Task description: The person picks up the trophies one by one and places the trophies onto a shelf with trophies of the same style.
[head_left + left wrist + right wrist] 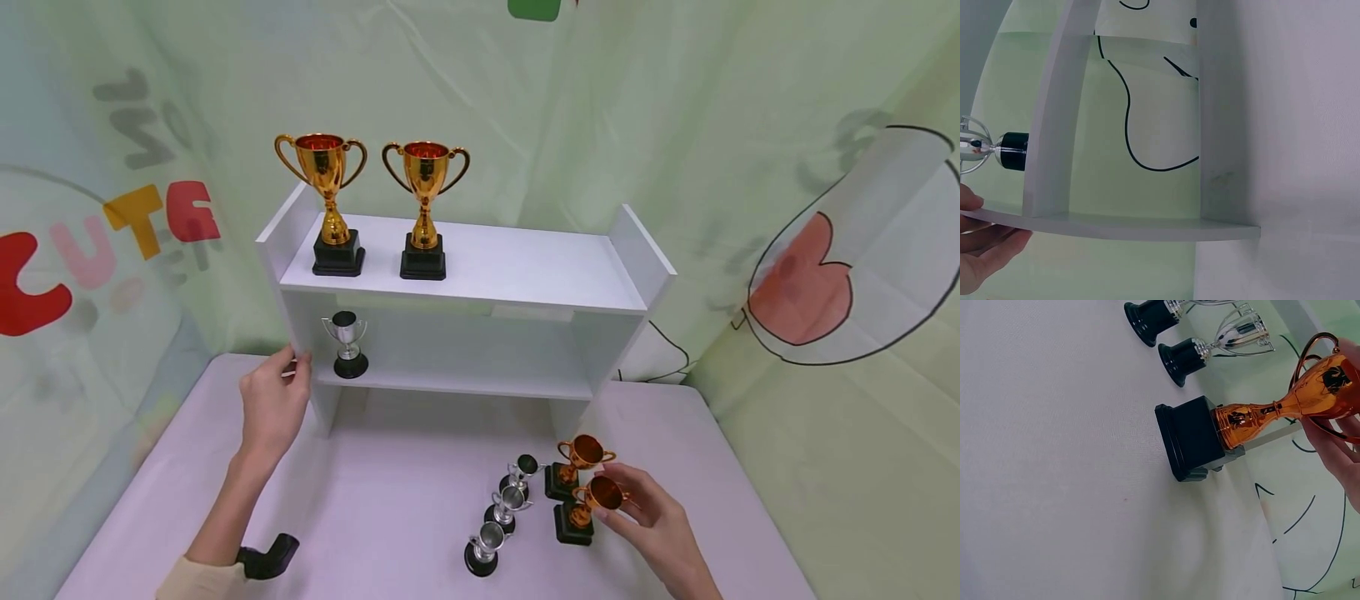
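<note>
With thumb and fingers on either side, my left hand (pixel 276 404) pinches the front edge of the left side panel of a white shelf (pixel 487 265). A small silver trophy (pixel 347 332) stands just right of that hand on the middle board. My right hand (pixel 654 521) holds the cup of the nearer gold trophy (pixel 577 527) by its right side; the right wrist view shows its black base (pixel 1192 439) upright, close over the tabletop. Right behind it stands another gold trophy (pixel 561 482). To their left, silver trophies (pixel 483 546) form a short row.
Two larger gold trophies (pixel 339 250) (pixel 423 258) stand on the top board, toward its left. A black curved object (pixel 270 557) lies by the left wrist. The white table (pixel 397 500) carries the shelf, with a printed green curtain (pixel 480 100) behind.
</note>
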Available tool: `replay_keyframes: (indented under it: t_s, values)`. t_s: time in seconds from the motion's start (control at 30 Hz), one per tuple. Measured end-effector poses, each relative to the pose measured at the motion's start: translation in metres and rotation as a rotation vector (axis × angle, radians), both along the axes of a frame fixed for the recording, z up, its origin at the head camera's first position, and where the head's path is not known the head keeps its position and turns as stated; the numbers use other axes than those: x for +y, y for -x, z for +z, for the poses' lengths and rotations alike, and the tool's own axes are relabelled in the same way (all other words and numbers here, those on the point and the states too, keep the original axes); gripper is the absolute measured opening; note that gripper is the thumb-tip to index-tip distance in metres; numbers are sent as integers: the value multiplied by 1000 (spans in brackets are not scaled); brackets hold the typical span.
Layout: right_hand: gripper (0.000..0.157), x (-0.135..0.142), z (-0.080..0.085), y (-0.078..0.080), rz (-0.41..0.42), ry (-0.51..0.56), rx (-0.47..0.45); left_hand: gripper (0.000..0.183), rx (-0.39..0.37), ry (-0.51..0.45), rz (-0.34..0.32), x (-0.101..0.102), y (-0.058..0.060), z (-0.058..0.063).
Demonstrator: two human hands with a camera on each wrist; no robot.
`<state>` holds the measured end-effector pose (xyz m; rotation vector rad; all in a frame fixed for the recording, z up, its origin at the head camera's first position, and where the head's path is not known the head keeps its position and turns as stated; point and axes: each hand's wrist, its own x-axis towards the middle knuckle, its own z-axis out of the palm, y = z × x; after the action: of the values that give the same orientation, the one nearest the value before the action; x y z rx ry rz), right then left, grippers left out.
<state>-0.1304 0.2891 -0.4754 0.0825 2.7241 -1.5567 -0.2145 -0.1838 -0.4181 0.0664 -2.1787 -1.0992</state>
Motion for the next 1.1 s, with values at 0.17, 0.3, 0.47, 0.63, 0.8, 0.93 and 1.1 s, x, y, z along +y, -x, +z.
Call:
replay_keyframes:
  t_s: [0.17,0.3,0.47,0.63,0.8,0.93,1.1]
  values:
    - [62,0,-3,0,-17,25,-30,15,4,2,2,0,1,-2]
    - [62,0,-7,-1,-28,55,-43,15,18,10,-7,-1,1,-2]
    - [60,-1,-9,-1,-45,63,-59,14,34,19,-19,0,2,-3]
    - [60,-1,-9,0,-52,57,-71,14,33,16,-15,0,2,-2]
    - [60,-1,-9,0,-42,77,-34,14,41,18,-6,0,3,-2]
    - [59,-2,-9,0,-40,77,-25,14,41,21,-5,0,3,-2]
    - [60,-3,-7,0,-50,63,-46,14,28,17,-10,-1,2,-3]
